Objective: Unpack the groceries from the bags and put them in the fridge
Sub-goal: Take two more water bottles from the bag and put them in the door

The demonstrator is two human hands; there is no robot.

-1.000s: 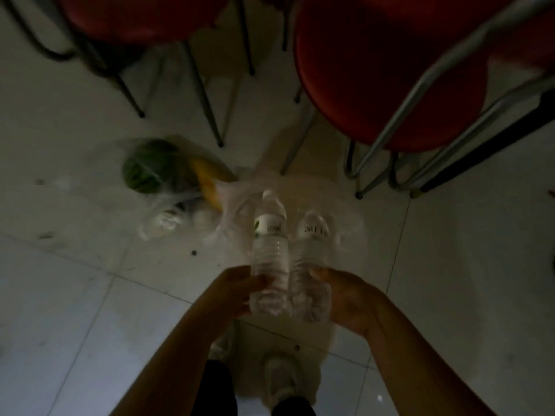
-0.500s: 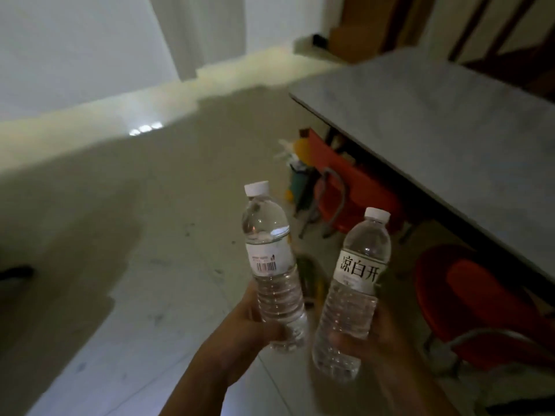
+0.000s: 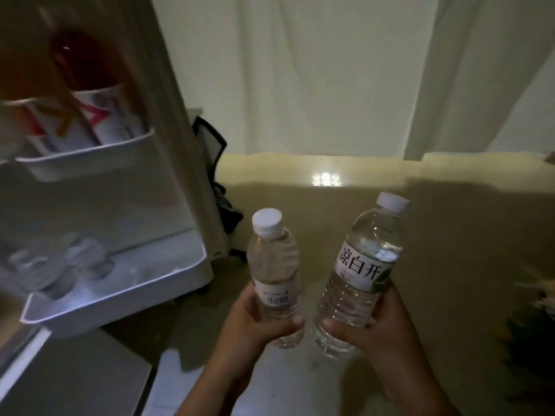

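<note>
I hold two clear water bottles upright in front of me. My left hand (image 3: pixel 255 322) grips the left water bottle (image 3: pixel 274 265) by its base; it has a white cap and a barcode label. My right hand (image 3: pixel 375 331) grips the right water bottle (image 3: pixel 365 265), which leans right and carries a white label with black characters. The open fridge door (image 3: pixel 144 205) stands at the left. Its lower door shelf (image 3: pixel 126 295) holds clear bottles; its upper door shelf (image 3: pixel 87 157) holds a red bottle (image 3: pixel 87 67) and cartons.
A pale curtain (image 3: pixel 330 70) hangs along the back above a beige floor strip. A dark tangle of cables or a bag (image 3: pixel 216 187) sits behind the fridge door. A grey surface (image 3: pixel 75 379) lies at the lower left. Something blurred and greenish (image 3: pixel 531 319) shows at the right edge.
My view swung from the bags on the floor under red chairs, past a table, to the open fridge door. Both hands kept their bottles, which now sit slightly further apart.
</note>
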